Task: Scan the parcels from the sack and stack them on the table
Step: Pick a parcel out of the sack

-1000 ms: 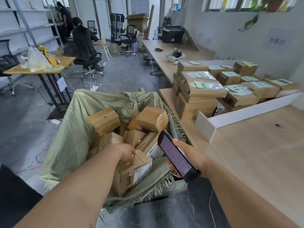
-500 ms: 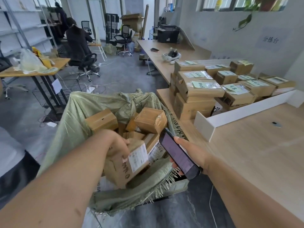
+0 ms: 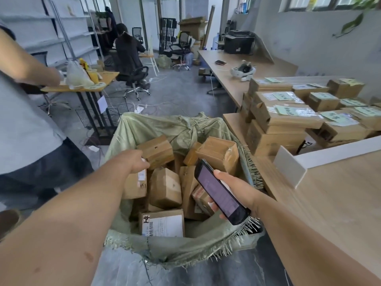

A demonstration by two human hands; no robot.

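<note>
Here, the left hand (image 3: 136, 163) clamps over the top edge of a labelled parcel (image 3: 135, 185), knuckles up and fingers wrapped round the cardboard, the bare forearm reaching in from seven o'clock. The parcel stands upright at the nine o'clock side of an open green woven sack (image 3: 185, 248), touching the loose parcels (image 3: 165, 187) heaped around it. At three o'clock of the sack's mouth the right hand (image 3: 235, 186) closes round a dark handheld scanner (image 3: 218, 190), thumb along its upper edge, screen tilted up, held over the boxes, and the right forearm comes in from five o'clock. Just beside the sack, at three o'clock, runs a pale wooden table (image 3: 340, 203); a low white divider (image 3: 292, 166) crosses it, and beyond that, toward one o'clock, labelled stacked parcels (image 3: 288, 122) sit in rows several boxes high. A bystander (image 3: 22, 124) in a grey shirt stands at nine o'clock with one hand on a small table (image 3: 107, 76). Farther off at twelve o'clock, a seated person (image 3: 127, 50) faces away on an office chair, and a long desk (image 3: 231, 83) carries a white headset (image 3: 243, 72) and a black printer (image 3: 239, 43). The floor (image 3: 181, 93) is grey concrete, strewn with cables.
</note>
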